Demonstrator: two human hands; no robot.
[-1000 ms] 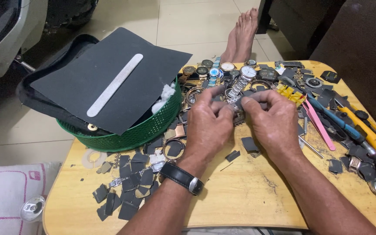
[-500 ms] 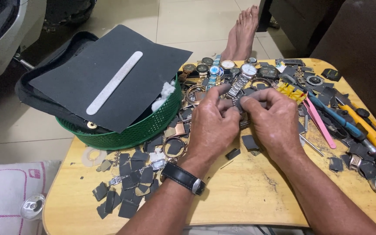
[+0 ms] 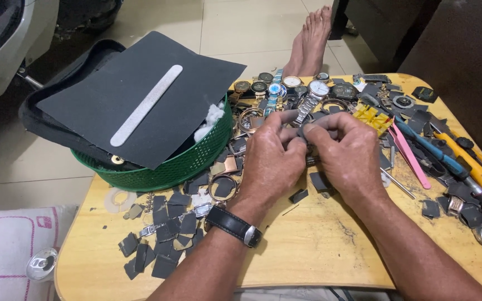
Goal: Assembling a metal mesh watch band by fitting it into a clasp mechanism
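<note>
Left hand [image 3: 271,159] and right hand [image 3: 347,153] are together, fingertips pinched on a small grey abrasive scrap [image 3: 308,129] held above the wooden table [image 3: 308,251]; whatever sits beneath it is hidden. Risk: a slip drops the piece among loose grey scraps [image 3: 165,234] and wristwatches [image 3: 302,86] just beyond, where it could be lost.

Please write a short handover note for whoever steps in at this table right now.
Left hand and right hand meet over the middle of the wooden table, pinching a small grey piece between the fingertips; what lies under it is hidden.
A black-strapped wristwatch is on the left wrist.
Loose watches line the far edge; cut grey squares lie at front left.
Pink tweezers and blue-handled pliers lie to the right.
A green basket at the left carries a dark sheet.
How far the piece is worked cannot be told.
</note>
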